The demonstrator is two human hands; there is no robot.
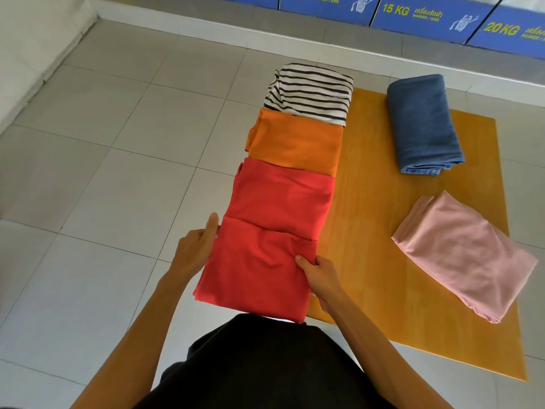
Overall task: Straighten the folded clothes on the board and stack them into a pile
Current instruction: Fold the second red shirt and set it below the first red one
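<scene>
A folded red garment [253,267] lies nearest me at the left edge of the orange-yellow board [368,219]. My left hand [196,249] grips its left edge and my right hand [320,276] grips its right edge. Beyond it, in a row going away from me, lie a second red garment [280,199], an orange one [295,143] and a black-and-white striped one [312,93]. On the right side of the board rest a folded blue denim piece [421,122] and a folded pink garment [463,255], apart from each other.
The board lies on a grey tiled floor [103,157]. Blue washer panels [427,13] marked 15 KG and 20 KG run along the far wall. A white cloth-covered surface [32,45] is at the far left. My dark-clothed lap [265,364] fills the bottom centre.
</scene>
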